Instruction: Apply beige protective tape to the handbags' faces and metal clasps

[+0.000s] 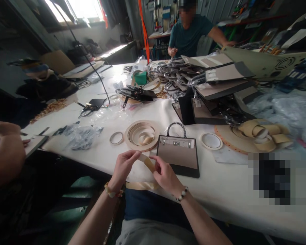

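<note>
My left hand (123,168) and my right hand (165,174) meet at the near edge of the white table (219,190). Both pinch a tan strip of tape (149,163) that runs between their fingertips. A loose end of the strip (142,185) curls down below my hands. Just beyond them lies a small taupe handbag (178,154) with a black base, metal clasp and dark handle. A big roll of tan tape (142,135) lies flat to the left of the bag.
A small tape ring (116,137) and a white roll (211,141) flank the bag. Crumpled plastic (82,136) lies left. Stacked bag panels (219,85) and handles crowd the far right. Another person's arm (4,153) is at left; a person in a teal shirt (190,34) works opposite.
</note>
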Available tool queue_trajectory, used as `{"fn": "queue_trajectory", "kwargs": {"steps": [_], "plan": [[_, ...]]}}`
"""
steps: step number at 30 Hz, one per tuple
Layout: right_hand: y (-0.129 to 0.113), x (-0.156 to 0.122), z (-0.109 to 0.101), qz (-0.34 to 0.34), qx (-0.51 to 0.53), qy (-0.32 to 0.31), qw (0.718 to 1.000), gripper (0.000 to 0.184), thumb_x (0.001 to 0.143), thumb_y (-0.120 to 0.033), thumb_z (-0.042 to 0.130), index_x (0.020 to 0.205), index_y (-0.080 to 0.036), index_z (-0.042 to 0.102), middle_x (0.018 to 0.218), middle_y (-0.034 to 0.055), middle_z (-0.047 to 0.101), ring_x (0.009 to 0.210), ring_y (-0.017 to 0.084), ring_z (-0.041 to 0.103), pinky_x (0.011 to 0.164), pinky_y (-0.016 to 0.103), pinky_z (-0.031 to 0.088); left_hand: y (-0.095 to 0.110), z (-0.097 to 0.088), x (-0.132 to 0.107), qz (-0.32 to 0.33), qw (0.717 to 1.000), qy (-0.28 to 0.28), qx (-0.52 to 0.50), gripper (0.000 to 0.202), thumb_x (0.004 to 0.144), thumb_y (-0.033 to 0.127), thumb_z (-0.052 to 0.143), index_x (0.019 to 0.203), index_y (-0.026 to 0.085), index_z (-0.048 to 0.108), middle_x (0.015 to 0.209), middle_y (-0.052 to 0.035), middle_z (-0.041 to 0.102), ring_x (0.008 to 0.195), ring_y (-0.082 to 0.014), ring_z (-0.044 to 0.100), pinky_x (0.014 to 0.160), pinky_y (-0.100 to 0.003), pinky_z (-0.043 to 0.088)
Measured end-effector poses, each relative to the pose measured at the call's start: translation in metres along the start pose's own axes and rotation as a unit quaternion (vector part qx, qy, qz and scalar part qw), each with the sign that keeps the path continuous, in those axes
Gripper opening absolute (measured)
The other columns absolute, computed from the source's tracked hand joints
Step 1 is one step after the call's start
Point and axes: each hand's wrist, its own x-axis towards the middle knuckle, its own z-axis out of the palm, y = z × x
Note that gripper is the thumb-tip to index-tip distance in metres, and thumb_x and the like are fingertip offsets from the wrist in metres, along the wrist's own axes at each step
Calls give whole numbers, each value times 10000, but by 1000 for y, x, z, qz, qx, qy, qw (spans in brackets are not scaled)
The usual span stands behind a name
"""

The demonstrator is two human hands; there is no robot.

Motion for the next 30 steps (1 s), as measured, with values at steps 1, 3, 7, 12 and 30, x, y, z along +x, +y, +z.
{"fn": "queue_trajectory", "kwargs": {"steps": [1,3,7,12,30], "plan": [[1,0,-5,-16,-36,3,999,631,807,-66,605,1401,-250,715,762,-32,627,662,163,566,713,325,506,-1,-5,4,2,1000,2,4,590,799,736,853,932,161,857,768,-37,758,686,-127,576,656,-267,444],[1,6,-9,-70,-71,34,994,540,869,-114,602,1380,-235,729,934,39,731,825,214,667,826,370,566,-1,-11,8,5,1000,-6,10,585,802,727,863,931,157,837,741,-21,726,652,-120,551,626,-266,424],[1,34,3,-171,-43,80,981,327,1047,-348,620,1315,-220,756,1380,143,753,1300,311,682,1144,489,536,-1,-14,11,15,999,-45,15,555,834,706,858,932,162,803,828,-28,759,720,-141,636,715,-305,534],[14,59,25,-144,-34,21,989,211,1071,-377,659,1051,-234,813,1074,89,849,1081,278,760,1129,496,526,-7,-24,19,31,996,-81,31,513,909,658,815,1016,157,788,903,-44,785,784,-154,697,781,-331,590],[27,58,27,-149,-96,17,984,128,1017,-269,713,980,-240,832,913,67,831,930,261,757,927,410,562,-19,-30,16,299,895,-112,311,219,1083,398,677,1102,276,857,1083,-56,862,1028,-226,749,985,-414,578]]}}
